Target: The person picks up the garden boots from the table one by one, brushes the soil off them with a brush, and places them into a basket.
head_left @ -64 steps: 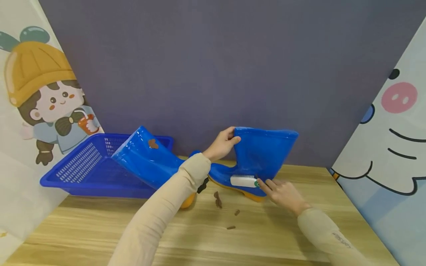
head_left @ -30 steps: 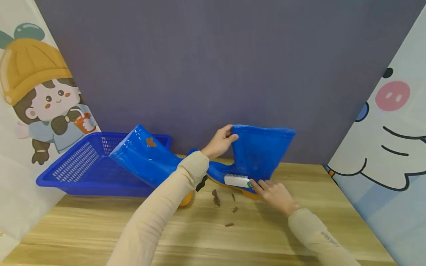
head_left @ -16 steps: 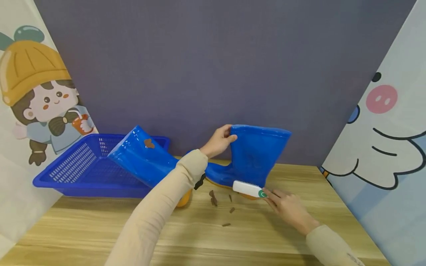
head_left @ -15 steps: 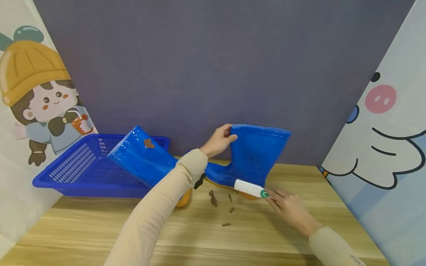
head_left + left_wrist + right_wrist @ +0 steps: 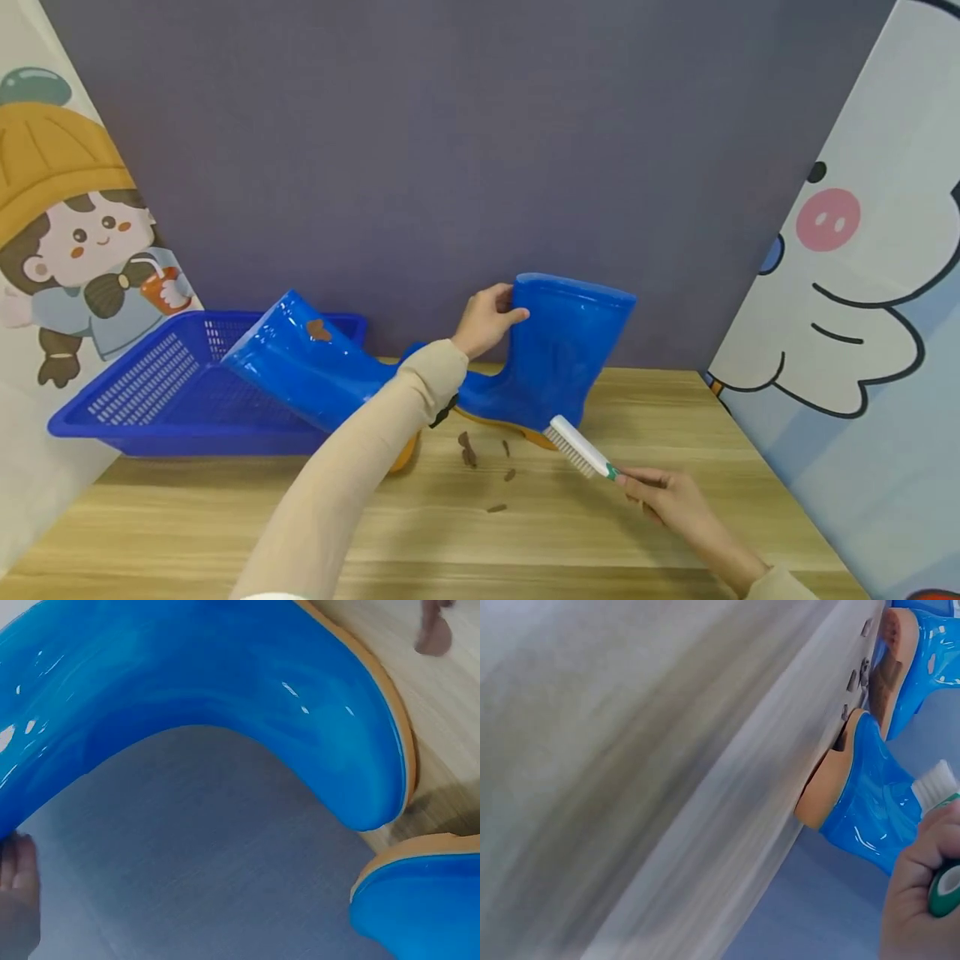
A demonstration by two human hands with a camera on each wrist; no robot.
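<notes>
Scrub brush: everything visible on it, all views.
The brush has a long white, plastic-looking head with pale bristles along one side and green at its neck. The right hand grips its handle; the right wrist view shows green around a pale oval there. In the head view it slants, tip up-left, bristles facing down-left. The tip overlaps the lower part of the boot at image right; whether they touch is unclear.

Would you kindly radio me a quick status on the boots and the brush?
Left hand grips one boot by its top. Right hand holds brush. Other boot tilted, brown patch on it. Brown scraps on table.
</notes>
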